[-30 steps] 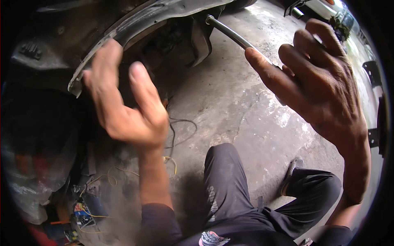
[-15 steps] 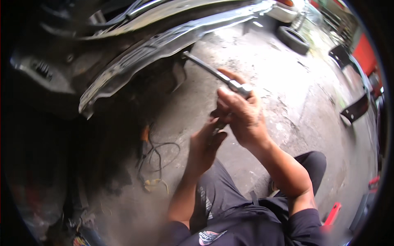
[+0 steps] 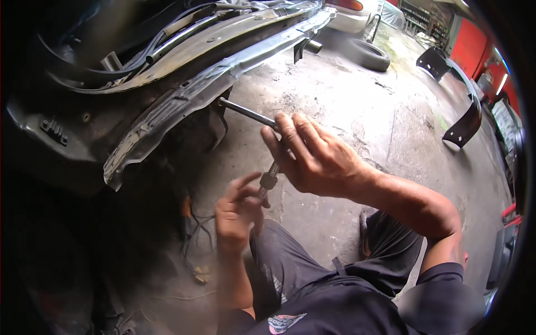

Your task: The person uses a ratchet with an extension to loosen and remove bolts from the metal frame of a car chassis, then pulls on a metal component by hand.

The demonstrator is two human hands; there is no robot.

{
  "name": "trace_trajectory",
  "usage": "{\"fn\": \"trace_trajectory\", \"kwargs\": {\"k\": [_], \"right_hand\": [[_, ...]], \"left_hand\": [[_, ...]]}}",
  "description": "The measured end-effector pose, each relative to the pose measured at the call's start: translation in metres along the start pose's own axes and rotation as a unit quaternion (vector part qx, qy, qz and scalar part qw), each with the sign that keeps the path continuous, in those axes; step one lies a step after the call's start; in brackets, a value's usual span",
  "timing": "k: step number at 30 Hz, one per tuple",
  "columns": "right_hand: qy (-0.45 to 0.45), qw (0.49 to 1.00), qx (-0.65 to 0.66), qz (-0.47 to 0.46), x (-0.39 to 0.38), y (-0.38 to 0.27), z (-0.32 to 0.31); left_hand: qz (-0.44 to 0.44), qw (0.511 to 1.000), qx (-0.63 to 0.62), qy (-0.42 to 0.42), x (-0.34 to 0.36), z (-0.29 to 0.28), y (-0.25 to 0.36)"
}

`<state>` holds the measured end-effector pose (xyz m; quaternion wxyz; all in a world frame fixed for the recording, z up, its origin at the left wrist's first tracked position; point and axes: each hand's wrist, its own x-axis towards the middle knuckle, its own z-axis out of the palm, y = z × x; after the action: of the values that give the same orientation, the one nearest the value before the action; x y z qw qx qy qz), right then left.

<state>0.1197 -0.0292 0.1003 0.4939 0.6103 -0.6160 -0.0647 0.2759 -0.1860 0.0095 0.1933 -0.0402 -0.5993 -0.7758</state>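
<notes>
Right now, your right hand is curled around the near end of a long metal rod, fingers laid over the top and closed on it. The rod slants up and to the left from your grip, its far tip meeting the lower side of the car's bare metal front panel, just beside a dark hanging bracket; whether the tip sits on a fastener, you cannot tell from this view. Below your right palm a metal handle with a dark collar points down toward your left hand. That hand is half open, its fingers bent and blurred around the handle's lower end, and it is unclear whether they grip it or only lie beside it. Your knees are bent below, in dark trousers, over the grey concrete floor. To your left, a dark cable lies near something orange. Farther off, a tyre lies flat near a white car, and a curved dark panel rests on the right
</notes>
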Motion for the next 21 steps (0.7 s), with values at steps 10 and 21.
{"fn": "trace_trajectory", "kwargs": {"k": [10, 21], "right_hand": [[0.084, 0.558, 0.674, 0.478, 0.022, -0.023, 0.015], [0.015, 0.986, 0.044, 0.161, -0.003, -0.010, -0.040]], "left_hand": [[0.090, 0.977, -0.186, 0.045, 0.082, 0.006, -0.023], [0.108, 0.901, -0.418, 0.048, 0.106, 0.020, -0.019]]}}
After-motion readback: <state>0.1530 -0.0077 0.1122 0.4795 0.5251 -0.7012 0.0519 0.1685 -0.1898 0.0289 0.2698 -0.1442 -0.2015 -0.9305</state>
